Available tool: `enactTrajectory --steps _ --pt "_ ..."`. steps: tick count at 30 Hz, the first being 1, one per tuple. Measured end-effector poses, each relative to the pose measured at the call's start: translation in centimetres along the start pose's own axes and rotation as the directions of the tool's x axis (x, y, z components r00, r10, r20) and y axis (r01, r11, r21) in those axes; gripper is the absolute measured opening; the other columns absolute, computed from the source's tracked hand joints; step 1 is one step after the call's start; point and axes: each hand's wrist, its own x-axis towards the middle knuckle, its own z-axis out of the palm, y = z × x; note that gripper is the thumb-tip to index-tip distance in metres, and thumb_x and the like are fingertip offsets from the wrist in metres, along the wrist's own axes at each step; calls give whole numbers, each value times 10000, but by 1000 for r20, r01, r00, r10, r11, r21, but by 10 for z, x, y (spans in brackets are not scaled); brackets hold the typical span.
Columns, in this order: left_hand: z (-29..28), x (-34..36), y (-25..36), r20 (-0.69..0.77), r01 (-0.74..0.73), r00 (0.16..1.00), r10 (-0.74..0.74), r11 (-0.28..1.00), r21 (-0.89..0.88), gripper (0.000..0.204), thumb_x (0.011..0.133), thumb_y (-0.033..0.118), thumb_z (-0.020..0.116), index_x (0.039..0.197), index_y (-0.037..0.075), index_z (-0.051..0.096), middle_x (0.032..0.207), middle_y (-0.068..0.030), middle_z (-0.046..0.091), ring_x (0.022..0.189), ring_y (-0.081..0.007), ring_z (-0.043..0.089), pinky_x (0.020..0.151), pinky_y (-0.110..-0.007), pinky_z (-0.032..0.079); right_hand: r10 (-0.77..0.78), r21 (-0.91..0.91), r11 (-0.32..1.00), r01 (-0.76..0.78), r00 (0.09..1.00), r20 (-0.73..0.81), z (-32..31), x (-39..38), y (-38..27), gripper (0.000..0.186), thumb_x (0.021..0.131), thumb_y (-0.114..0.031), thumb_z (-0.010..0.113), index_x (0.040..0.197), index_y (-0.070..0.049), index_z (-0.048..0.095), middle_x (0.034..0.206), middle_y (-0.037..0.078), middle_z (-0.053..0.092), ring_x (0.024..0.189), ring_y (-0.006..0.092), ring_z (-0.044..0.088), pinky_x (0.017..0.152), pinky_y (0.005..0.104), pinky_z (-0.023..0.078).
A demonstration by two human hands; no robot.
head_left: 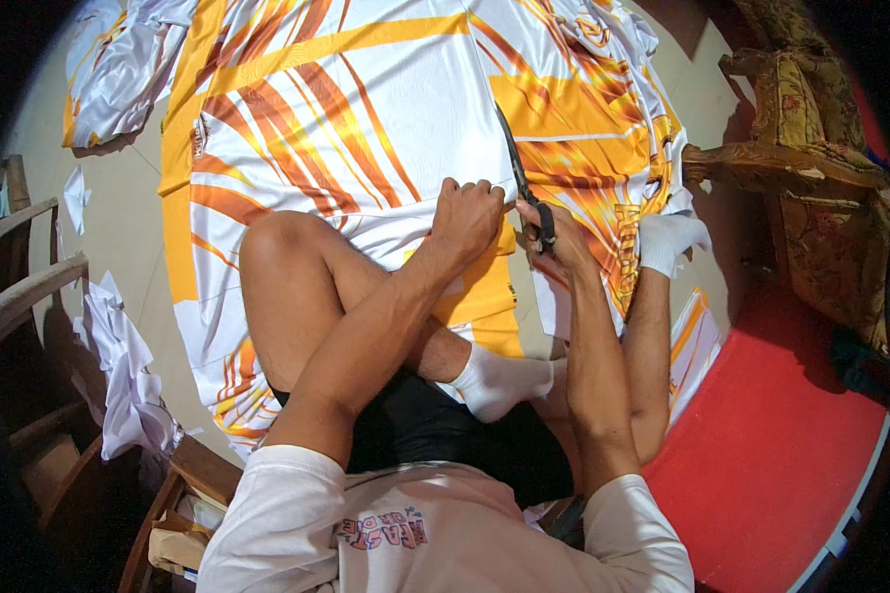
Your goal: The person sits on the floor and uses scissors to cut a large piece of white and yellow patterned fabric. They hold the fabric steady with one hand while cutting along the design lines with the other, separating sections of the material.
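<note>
Though slightly leftward, scissors (520, 174) lengthwise, tips forward.

A pale tiled floor (140, 212) carries a broad spread of white, orange and yellow patterned fabric (415, 119); a bundle of similar cloth (129, 79) lies at upper left. Below that lies a small white scrap (76, 201); a red covering (781, 425) spreads at lower right.
</note>
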Motion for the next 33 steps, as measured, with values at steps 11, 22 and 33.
enactTrajectory --steps 11,22,33 --pt "3 0 0 25 19 999 -19 1000 -1 167 888 248 642 901 85 679 867 -104 680 824 -284 689 797 -454 427 43 -18 999 -42 998 42 -2 4 -5 377 858 -419 791 829 -98 596 603 -53 481 461 61 416 417 231 291" --pt "-6 0 2 41 19 999 -19 1000 -4 104 870 147 612 911 81 682 872 -99 686 819 -275 698 791 -449 435 10 -115 993 -10 1000 -1 18 14 -33 383 879 -440 756 755 -142 551 600 -59 494 454 61 420 404 240 281" --pt "-2 0 1 60 15 998 -15 1000 6 136 898 202 620 913 89 694 873 -93 691 810 -261 697 784 -443 421 -42 -189 982 25 995 -86 17 21 -31 375 837 -356 825 726 -111 562 618 -31 508 499 78 455 440 240 320"
